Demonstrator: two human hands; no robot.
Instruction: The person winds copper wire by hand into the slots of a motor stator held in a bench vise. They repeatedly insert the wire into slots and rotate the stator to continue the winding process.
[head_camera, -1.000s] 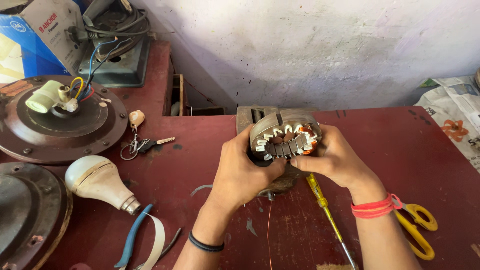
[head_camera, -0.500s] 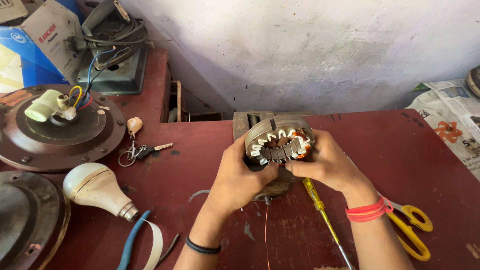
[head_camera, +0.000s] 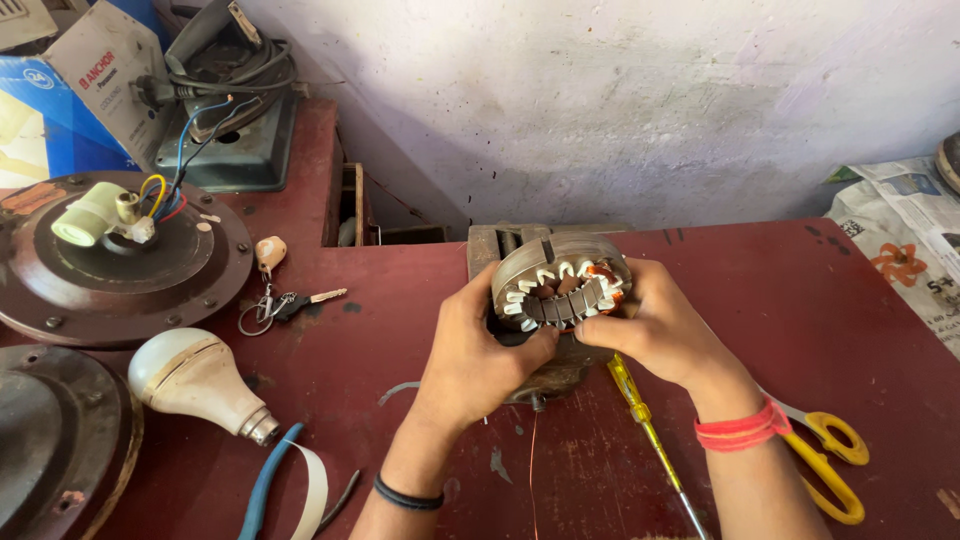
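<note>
Our left hand (head_camera: 470, 355) and right hand (head_camera: 665, 330) both clamped on stator (head_camera: 560, 285), fingers wrapped round its rim, stator held just above red counter (head_camera: 780, 300) near back wall, screwdriver (head_camera: 645, 430) under our right wrist, scissors (head_camera: 830, 460) right, bulb (head_camera: 195, 380) and pliers (head_camera: 265, 485) left

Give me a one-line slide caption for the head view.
Both hands, left hand and right hand, grip a motor stator over a red table.
</note>
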